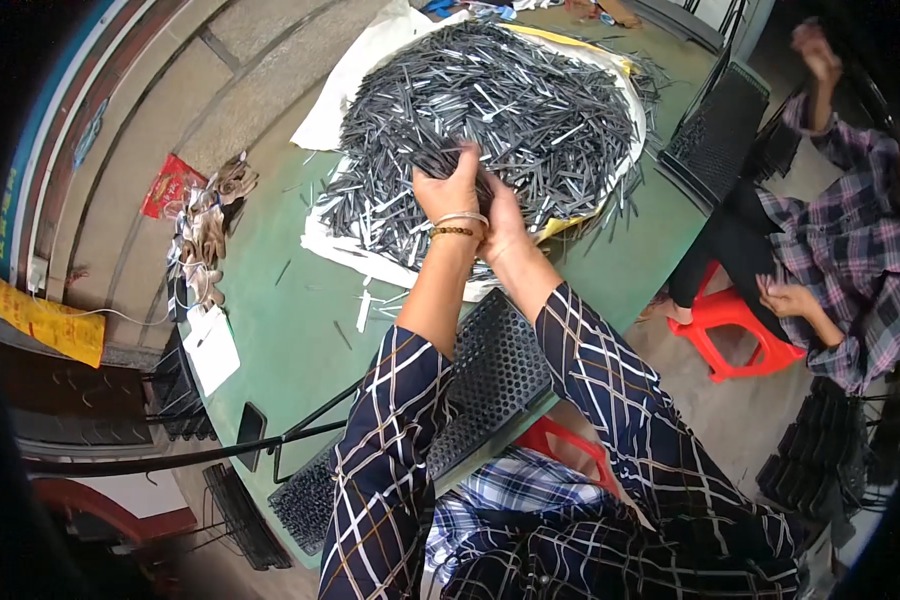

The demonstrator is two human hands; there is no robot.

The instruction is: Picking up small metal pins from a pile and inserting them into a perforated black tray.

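Both my hands are together over the near side of a big heap of thin dark strips (530,110), which lies on a white sack (335,85) spread on the green table. My left hand (452,190) is wrapped round a bunch of dark strips (432,153), thumb pointing up. Pressed close against it, my right hand (503,215) curls round the same bunch from the right. Its fingers are partly hidden. Near my forearms, a black tray with rows of holes (500,350) rests at the table's front edge.
On the green table (280,350) are a phone (251,430), white paper (212,350) and crumpled gloves (202,235). Another black holed tray (715,130) stands at the right edge. A person in a plaid shirt (850,220) sits there on a red stool (735,330). Stacked black trays (815,450) lie lower right.
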